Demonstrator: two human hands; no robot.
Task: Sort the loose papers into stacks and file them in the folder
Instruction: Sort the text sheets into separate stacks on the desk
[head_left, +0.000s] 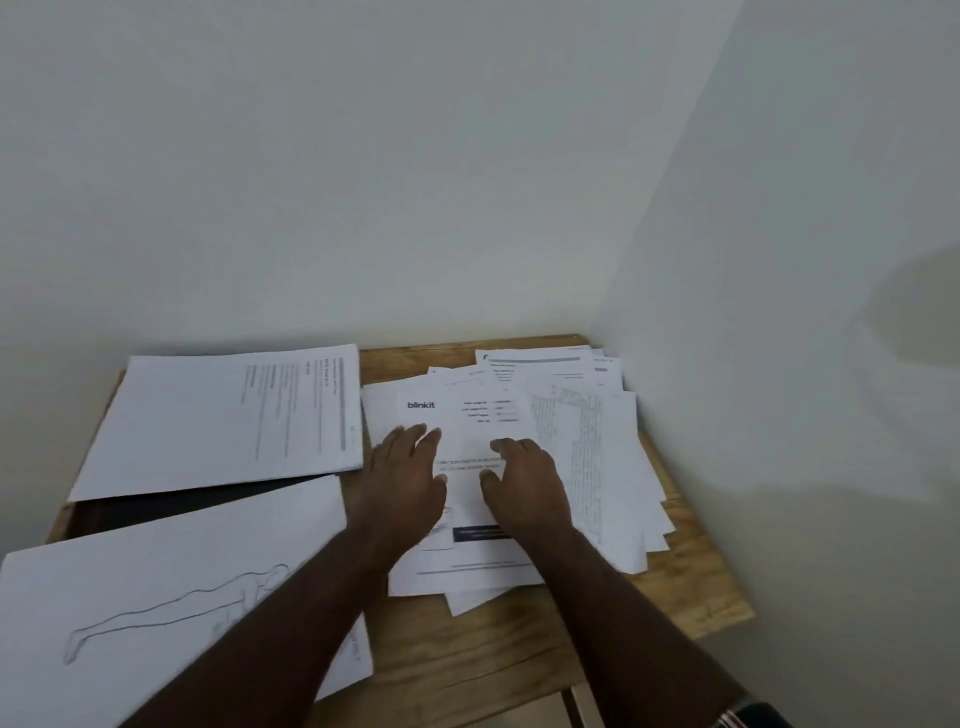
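Head view, left hand (410, 467) and right hand (524, 478) flat, fingers relaxed, on "blinkit" sheet (457, 415) topping loose papers (597, 447)

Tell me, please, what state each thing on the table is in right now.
left hand: flat on the blinkit sheet, fingers straight.
right hand: resting on the same sheet.
blinkit sheet: face up, topping the loose pile.
loose pile: fanned, unsorted.
dark folder: mostly covered by papers.
figure drawing: face up.

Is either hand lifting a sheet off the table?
No: the left hand and right hand both lie flat on the blinkit sheet, which rests on the paper pile.
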